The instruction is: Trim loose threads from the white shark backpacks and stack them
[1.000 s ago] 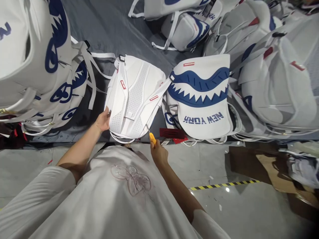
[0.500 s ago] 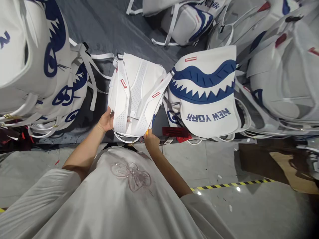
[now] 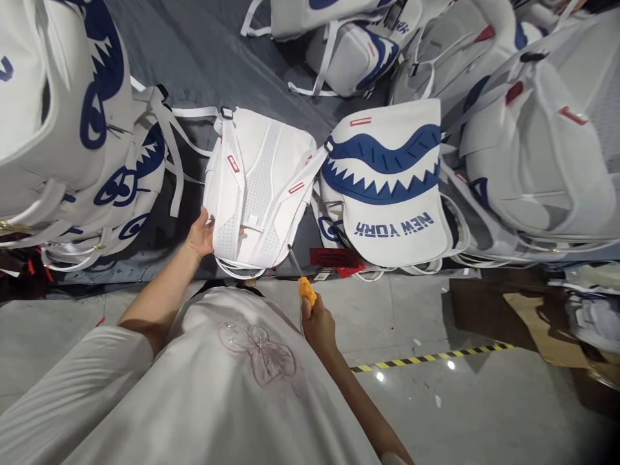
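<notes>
A white backpack (image 3: 261,187) lies back-side up on a grey cloth (image 3: 217,58), its padded straps and mesh panel facing me. My left hand (image 3: 201,234) grips its lower left corner. My right hand (image 3: 317,323) is closed around a small tool with a yellow handle (image 3: 307,289) and a thin metal blade that points up toward the backpack's lower right edge, a short gap away. To the right lies another white backpack with a blue shark-mouth print and "NEW YORK" lettering (image 3: 387,187).
Several more white and blue backpacks are piled at the left (image 3: 72,129), back (image 3: 349,45) and right (image 3: 527,142). Red tags (image 3: 339,261) lie at the cloth's near edge. A yellow-black tape line (image 3: 436,355) crosses the glossy floor; cardboard (image 3: 537,323) lies at right.
My right hand, which was pressed against the backpack's lower edge half a second ago, has drawn back toward me with the yellow-handled tool. My left hand has kept its grip.
</notes>
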Motion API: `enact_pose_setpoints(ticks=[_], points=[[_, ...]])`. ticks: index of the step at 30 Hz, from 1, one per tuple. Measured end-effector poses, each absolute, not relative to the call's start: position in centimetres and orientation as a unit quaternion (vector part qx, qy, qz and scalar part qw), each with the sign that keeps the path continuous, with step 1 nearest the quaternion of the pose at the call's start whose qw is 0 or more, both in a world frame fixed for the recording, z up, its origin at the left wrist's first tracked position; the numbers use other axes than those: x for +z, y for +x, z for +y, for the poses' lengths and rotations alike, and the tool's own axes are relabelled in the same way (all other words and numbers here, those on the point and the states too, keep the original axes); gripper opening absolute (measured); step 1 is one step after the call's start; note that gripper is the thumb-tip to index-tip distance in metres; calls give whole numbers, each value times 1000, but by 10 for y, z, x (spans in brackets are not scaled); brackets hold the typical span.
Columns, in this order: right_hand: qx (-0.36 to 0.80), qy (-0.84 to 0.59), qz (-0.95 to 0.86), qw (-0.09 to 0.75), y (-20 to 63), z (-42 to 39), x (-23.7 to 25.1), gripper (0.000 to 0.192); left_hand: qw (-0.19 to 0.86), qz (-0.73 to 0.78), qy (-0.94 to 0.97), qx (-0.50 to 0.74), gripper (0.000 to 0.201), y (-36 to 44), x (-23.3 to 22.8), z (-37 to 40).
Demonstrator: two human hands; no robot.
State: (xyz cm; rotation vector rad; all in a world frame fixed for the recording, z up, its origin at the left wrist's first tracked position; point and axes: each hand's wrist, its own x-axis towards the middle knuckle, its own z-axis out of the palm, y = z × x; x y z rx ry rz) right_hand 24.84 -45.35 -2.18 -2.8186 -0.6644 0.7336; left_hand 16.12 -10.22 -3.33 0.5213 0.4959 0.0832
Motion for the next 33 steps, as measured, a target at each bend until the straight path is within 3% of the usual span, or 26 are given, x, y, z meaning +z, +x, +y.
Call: enact_pose_setpoints(ticks=[4, 8, 12, 19, 24, 27, 29, 31, 33], points=[[250, -928, -240, 135, 246, -453, -8, 40, 932, 252, 258, 37, 94, 162, -31, -103], [282, -923, -234, 120, 239, -453, -3, 40, 929, 261, 258, 50, 90, 162, -27, -107], [383, -866, -298, 117, 221, -465, -5, 35, 927, 267, 254, 67, 82, 163, -23, -111], [380, -845, -372, 54, 211, -432, -5, 25, 930, 283, 228, 56, 77, 169, -16, -121], [355, -868, -344, -51, 214, -407, -4, 26, 908, 305, 279, 66, 70, 174, -11, -125], [335, -888, -301, -89, 215, -405, -4, 27, 804, 412, 424, 66, 67, 163, -3, -126], [351, -885, -298, -70, 214, -405, -3, 28, 649, 469, 589, 114, 70, 149, 3, -131], [383, -869, -311, -30, 212, -405, -1, 29, 458, 413, 767, 176, 79, 136, 5, -142], [401, -862, -311, -7, 211, -405, -1, 31, 298, 262, 904, 160, 86, 132, -1, -156]])
